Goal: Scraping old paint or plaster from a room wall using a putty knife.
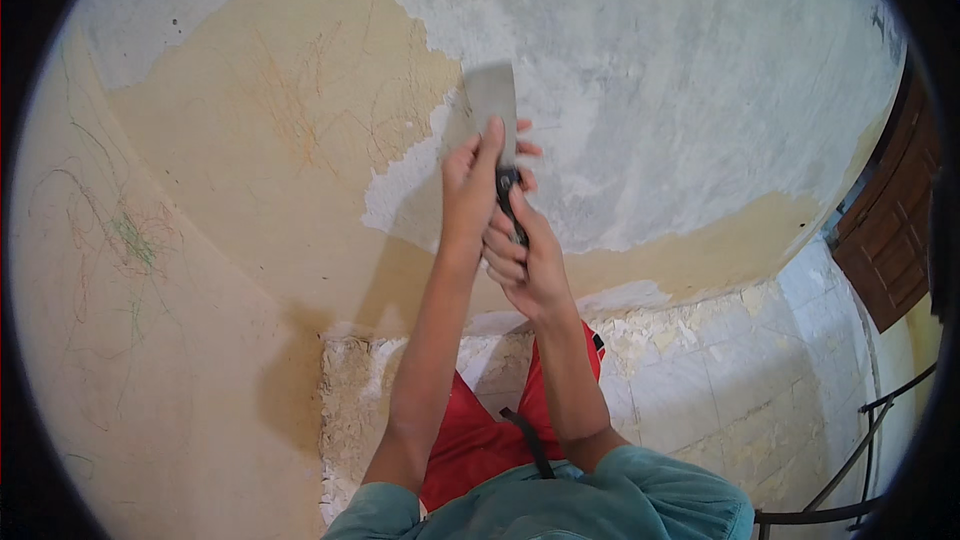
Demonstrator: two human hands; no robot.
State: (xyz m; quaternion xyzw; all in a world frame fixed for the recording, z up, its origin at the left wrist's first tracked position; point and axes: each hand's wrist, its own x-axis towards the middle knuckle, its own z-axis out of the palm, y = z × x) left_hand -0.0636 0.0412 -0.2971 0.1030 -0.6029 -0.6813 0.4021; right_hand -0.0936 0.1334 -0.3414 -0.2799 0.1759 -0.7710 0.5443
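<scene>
Both of my hands are on a wide scraper [491, 94] with a flat metal blade and a black handle. My right hand [531, 259] is closed around the handle. Higher up, my left hand [474, 176] grips the blade's lower part, thumb on its face and fingertips showing past its right side. The blade points up the wall, over the ragged border between beige paint [300, 90] and the bare whitish-grey wall [660, 90]. Whether its edge touches the wall cannot be told.
Paint flakes [694, 330] litter the tiled floor [667, 390] along the wall's foot. A side wall [150, 360] with coloured scribbles stands at the left. At the right are a brown wooden door [892, 240] and a black metal frame [825, 516].
</scene>
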